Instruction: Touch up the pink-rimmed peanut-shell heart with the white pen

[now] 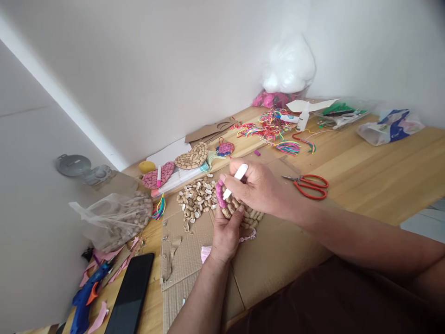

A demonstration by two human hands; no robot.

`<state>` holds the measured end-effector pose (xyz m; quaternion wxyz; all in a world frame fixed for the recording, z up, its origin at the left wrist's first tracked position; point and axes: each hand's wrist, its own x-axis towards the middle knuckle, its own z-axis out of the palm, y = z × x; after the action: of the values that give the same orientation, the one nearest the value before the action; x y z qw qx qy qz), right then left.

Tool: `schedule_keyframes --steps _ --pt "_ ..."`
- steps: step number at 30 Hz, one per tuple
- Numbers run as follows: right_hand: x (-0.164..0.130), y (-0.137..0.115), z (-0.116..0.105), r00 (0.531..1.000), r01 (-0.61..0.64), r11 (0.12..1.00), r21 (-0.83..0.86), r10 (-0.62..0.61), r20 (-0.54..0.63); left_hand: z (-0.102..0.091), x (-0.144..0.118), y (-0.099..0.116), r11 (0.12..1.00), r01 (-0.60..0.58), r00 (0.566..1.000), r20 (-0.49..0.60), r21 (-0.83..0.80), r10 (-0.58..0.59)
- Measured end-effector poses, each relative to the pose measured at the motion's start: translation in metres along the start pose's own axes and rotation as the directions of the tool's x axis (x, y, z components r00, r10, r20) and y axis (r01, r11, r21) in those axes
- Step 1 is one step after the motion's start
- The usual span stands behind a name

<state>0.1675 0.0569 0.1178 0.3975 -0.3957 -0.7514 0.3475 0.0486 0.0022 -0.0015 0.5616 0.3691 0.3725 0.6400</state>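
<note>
Phone (131, 297): flat on the table's near left edge, dark screen up.
Glue gun (85, 301): blue with orange trigger, just left of phone, among pink scraps.
Cardboard sheet (278, 260): laid over the wooden table (382, 176), under both hands.
Left hand (225, 232): palm side up from below, fingers curled closed around the near edge of the peanut-shell mat, thumb pressed on its top.
Peanut-shell mat (248, 215): round piece of glued shells, held just above the cardboard between the two hands; mostly plain tan, its left rim coloured pink; largely hidden under the right hand.
Right hand (260, 188): above the mat, fingers pinched shut on the white marker, knuckles covering the mat's centre.
White marker (236, 180): slanted, upper end sticking out past the forefinger, lower tip touching the pink part of the mat's rim, just beside the left thumb.
Loose shells (196, 199): pale heap on the cardboard, just left of the mat.
Plastic bag (114, 218): clear, full of peanuts, further left.
Scissors (309, 185): red handles, on the table right of the right hand, apart from it.
Finished pieces: pink heart-shaped mat (158, 175) with a pink marker lying across it, tan round mat (192, 156) next to it, beyond the loose shells.
Coloured threads (274, 127): tangled bundles and tassels, further back.
White bag (288, 65): stuffed, in the far corner against the wall.
</note>
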Motion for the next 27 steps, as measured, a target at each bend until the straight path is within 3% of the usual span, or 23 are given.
schedule_keyframes --steps 9,16,24,27 --pt "-0.001 0.000 -0.002 0.997 0.025 0.998 -0.057 -0.021 0.072 0.001 0.000 -0.001 0.999 -0.003 1.000 -0.002 -0.032 0.003" --pt "-0.010 0.021 0.002 0.989 0.143 0.982 0.121 -0.137 -0.054 -0.003 0.005 0.000 0.990 0.081 0.991 -0.101 -0.118 -0.093" --pt "-0.026 0.044 0.008 0.988 0.128 0.989 0.076 -0.134 0.081 -0.007 0.009 0.001 0.977 0.134 0.980 -0.123 -0.164 -0.156" --pt "-0.026 0.052 0.010 0.977 0.195 0.979 0.053 -0.199 0.081 -0.007 0.009 0.002 0.974 0.144 0.977 -0.134 -0.175 -0.169"
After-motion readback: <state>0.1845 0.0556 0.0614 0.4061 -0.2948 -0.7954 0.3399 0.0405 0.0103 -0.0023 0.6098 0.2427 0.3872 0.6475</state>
